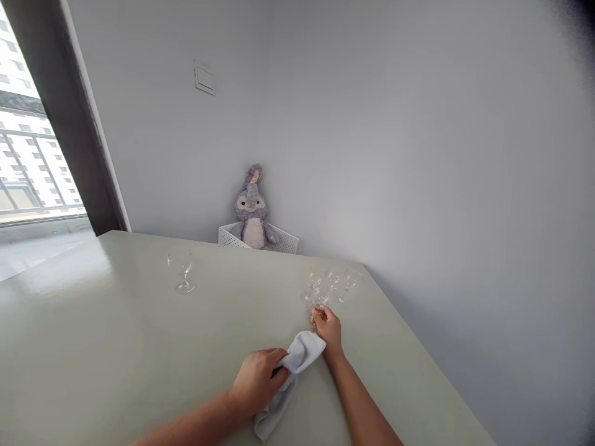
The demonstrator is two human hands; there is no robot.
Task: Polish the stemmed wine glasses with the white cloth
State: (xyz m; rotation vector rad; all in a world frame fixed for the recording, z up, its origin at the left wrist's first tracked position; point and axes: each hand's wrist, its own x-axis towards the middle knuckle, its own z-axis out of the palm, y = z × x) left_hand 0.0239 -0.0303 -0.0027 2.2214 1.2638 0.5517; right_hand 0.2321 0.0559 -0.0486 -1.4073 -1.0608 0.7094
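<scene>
My left hand (260, 379) is closed around a light grey cloth (304, 352), whose lower end hangs down toward the table. My right hand (328, 328) has its fingers pinched on the stem of a clear glass (320, 300) at the near side of a small group. Behind it stand a clear glass (316, 282), another glass (333, 282) and a glass (352, 282) on the right. One more stemmed glass (181, 272) stands alone, upright, on the left part of the table.
The pale green table (186, 347) reaches to the walls. Beyond its far edge, a grey plush rabbit (252, 210) sits in a white perforated basket (288, 243). A wall switch (205, 78) is above, and a window (32, 155) is at the left.
</scene>
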